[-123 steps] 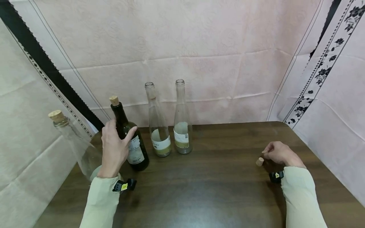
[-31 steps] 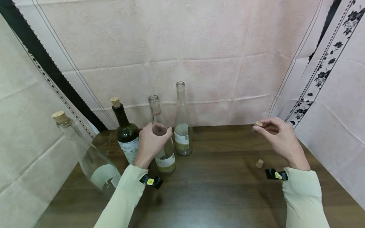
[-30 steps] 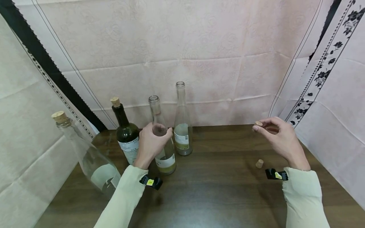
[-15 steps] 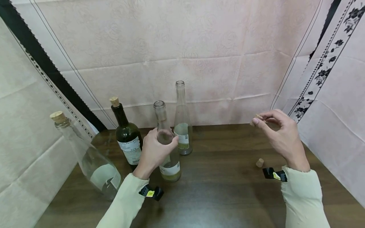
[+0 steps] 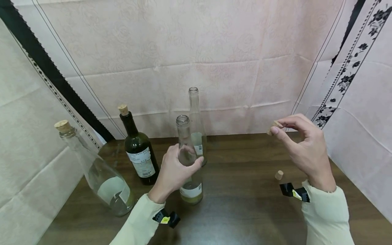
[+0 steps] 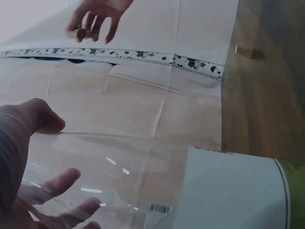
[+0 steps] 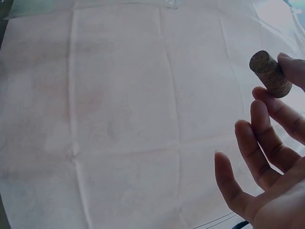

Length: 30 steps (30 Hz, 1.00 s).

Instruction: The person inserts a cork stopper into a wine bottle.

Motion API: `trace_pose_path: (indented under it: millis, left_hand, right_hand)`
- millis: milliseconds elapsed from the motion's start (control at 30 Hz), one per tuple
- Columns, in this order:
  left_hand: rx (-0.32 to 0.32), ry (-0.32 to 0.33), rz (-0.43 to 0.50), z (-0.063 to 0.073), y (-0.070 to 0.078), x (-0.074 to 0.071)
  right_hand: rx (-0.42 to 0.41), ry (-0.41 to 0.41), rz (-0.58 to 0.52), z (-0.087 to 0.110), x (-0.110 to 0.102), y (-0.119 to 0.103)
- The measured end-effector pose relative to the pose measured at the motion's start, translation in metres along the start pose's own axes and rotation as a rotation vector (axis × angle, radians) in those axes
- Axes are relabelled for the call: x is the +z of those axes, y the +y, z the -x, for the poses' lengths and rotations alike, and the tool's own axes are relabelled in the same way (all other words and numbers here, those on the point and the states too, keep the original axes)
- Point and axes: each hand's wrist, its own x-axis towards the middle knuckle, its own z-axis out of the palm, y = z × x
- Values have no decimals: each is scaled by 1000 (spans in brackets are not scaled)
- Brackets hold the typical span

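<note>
We observe the left hand [image 5: 175, 172] gripping a clear bottle [image 5: 186, 153] and, well apart from it, the right hand [image 5: 307, 151] pinching a cork [image 7: 270, 74] above the wooden table [image 5: 239, 190].

Left fingers [image 6: 47, 115] curl round clear bottle [image 6: 205, 186]; beyond, right fingers [image 6: 113, 31] pinch cork [image 6: 80, 33]; second cork [image 6: 244, 51] on wooden table [image 6: 267, 105].

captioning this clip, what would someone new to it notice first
Probably the corked dark green bottle, standing left of the left hand, as the only dark one of the four bottles. Next, that hand grips an uncorked clear bottle near the middle of the head view, while over on the right the right hand pinches a cork. Another cork lies loose on the table at the right.
</note>
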Motion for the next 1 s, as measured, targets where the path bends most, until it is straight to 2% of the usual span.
trace_pose_path:
  millis: [133,467,733,1000]
  left_hand:
    - [-3,-22,22,6,2,5]
    - [52,-52,43,18,11,18]
    - [141,-88,77,29,22,27]
    - [209,-119,47,40,34,40]
  right_hand:
    - [-49,11,-41,1,3,-8]
    - [-144,17,-71,2,12,-27]
    - [-194,22,-141,5,18,-44]
    - [-250,51,-249,9,27,-62]
